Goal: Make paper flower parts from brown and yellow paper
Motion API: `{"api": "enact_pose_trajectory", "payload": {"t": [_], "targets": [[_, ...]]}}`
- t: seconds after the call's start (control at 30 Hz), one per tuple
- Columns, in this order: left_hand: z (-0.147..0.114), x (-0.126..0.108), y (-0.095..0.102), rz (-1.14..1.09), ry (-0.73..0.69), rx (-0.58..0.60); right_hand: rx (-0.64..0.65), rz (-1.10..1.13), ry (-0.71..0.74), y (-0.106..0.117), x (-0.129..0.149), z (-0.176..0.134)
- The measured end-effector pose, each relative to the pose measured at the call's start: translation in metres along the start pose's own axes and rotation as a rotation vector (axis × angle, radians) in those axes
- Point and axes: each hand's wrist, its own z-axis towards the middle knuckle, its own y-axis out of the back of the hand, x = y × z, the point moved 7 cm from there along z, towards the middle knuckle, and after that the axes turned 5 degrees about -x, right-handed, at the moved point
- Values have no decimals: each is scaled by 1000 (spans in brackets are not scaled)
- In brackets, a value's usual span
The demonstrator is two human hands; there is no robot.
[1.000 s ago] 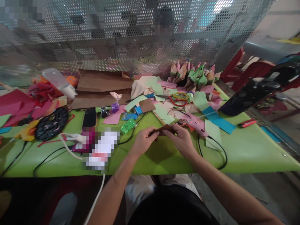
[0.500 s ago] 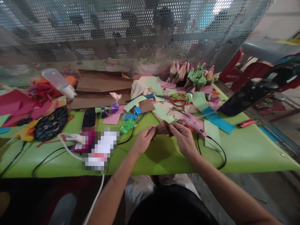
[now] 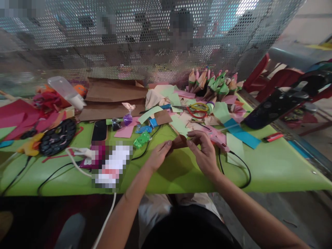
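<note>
Over the near middle of the green table, a small folded piece of brown paper is held between both hands. My left hand pinches its left end, thumb on top. At the right end, my right hand has its thumb against the paper and its index finger bent over the far side; its other fingers are partly hidden. Close beyond the right hand lies a pink glue gun with a black cord. Light green paper lies just past the brown piece.
Scissors rest among paper scraps. Several paper flowers stand at the back. A dark bottle and red-handled tool are rightward. Leftward are a phone, a black round tray, cords and brown sheets.
My right hand's fingers have loosened and shifted, with the index finger now raised over the paper's far edge. The brown paper has tilted slightly; the left hand keeps its pinch.
</note>
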Motion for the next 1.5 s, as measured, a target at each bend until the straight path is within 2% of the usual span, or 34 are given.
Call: {"api": "enact_pose_trajectory", "payload": {"t": [0.17, 0.33, 0.53, 0.63, 0.9, 1.17, 1.37, 1.5], "targets": [[-1, -1, 3, 46, -7, -39, 140, 19, 34, -8, -2, 0], [-2, -5, 3, 138, -59, -18, 172, 69, -46, -11, -15, 1], [-3, -10, -4, 156, -94, 54, 302, 37, -24, -20, -16, -3], [-3, -14, -8, 120, -129, 99, 319, 7, 1, -22, -16, -4], [-2, -14, -8, 130, -128, 98, 373, 9, 17, -26, -15, -5], [-2, -16, -9, 129, -127, 99, 341, 63, -13, -24, -10, -5], [1, -7, 4, 73, -84, -35, 195, 82, -73, -12, -10, 0], [4, -6, 10, -77, -108, -88, 186, 91, -136, -13, -17, -1]]}}
